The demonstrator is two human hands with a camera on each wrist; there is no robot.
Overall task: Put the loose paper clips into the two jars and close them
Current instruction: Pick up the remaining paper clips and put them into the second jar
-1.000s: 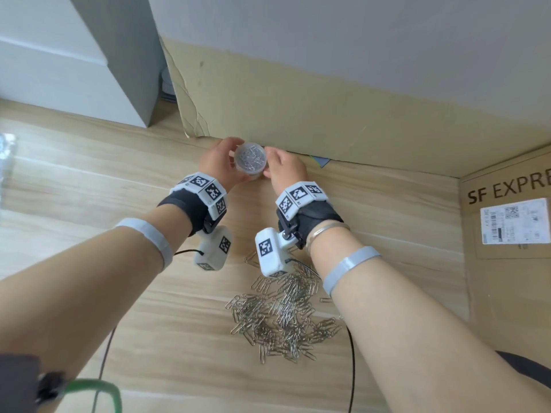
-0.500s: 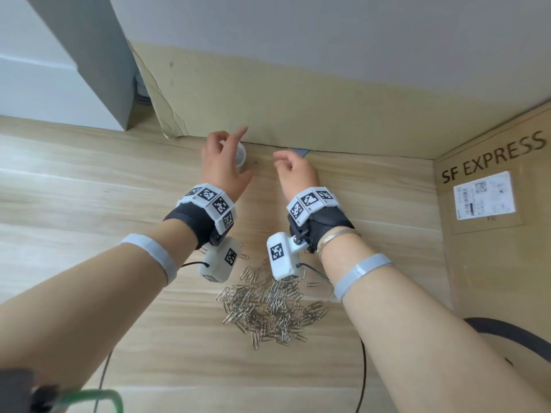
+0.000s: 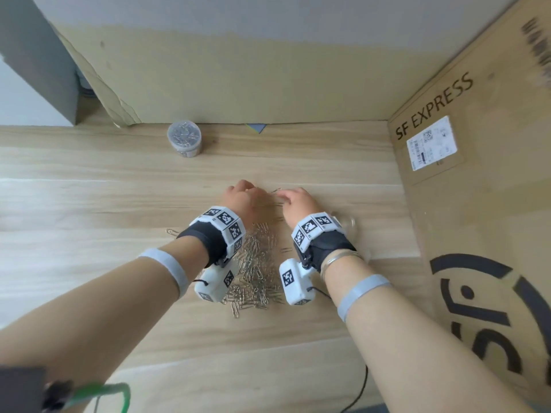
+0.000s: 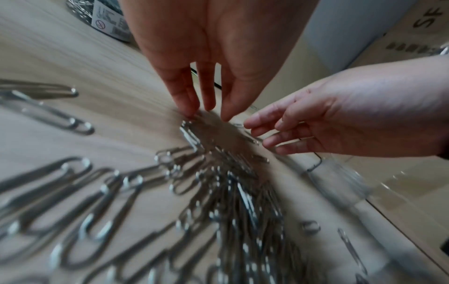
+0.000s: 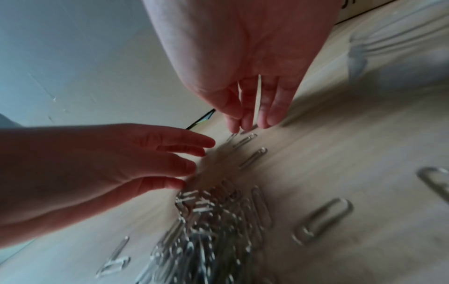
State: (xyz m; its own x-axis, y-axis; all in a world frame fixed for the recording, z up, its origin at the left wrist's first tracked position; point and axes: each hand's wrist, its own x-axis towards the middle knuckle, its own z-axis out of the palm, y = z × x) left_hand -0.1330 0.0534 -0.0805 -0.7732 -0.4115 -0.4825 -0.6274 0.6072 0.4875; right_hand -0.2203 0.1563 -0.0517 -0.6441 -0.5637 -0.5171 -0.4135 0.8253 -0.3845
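A clear jar (image 3: 184, 138) full of paper clips stands alone at the back, near the cardboard wall; its label shows in the left wrist view (image 4: 107, 19). A pile of loose silver paper clips (image 3: 256, 263) lies between my wrists. My left hand (image 3: 244, 189) is open, its straight fingertips (image 4: 189, 111) touching the table at the pile's far edge. My right hand (image 3: 286, 195) is open too, with fingertips (image 5: 264, 123) down beside a few stray clips (image 5: 252, 157). A second clear jar (image 3: 347, 223) sits just right of my right wrist, partly hidden by it.
A cardboard wall (image 3: 238, 84) closes the back of the wooden table (image 3: 89, 189). A cardboard box marked SF EXPRESS (image 3: 477, 204) closes the right side. A grey panel (image 3: 35, 70) stands at the back left. A black cable (image 3: 357, 391) trails off the near edge.
Both hands have let go of the filled jar at the back wall and pulled back to the far edge of the clip pile. The jar now stands alone.
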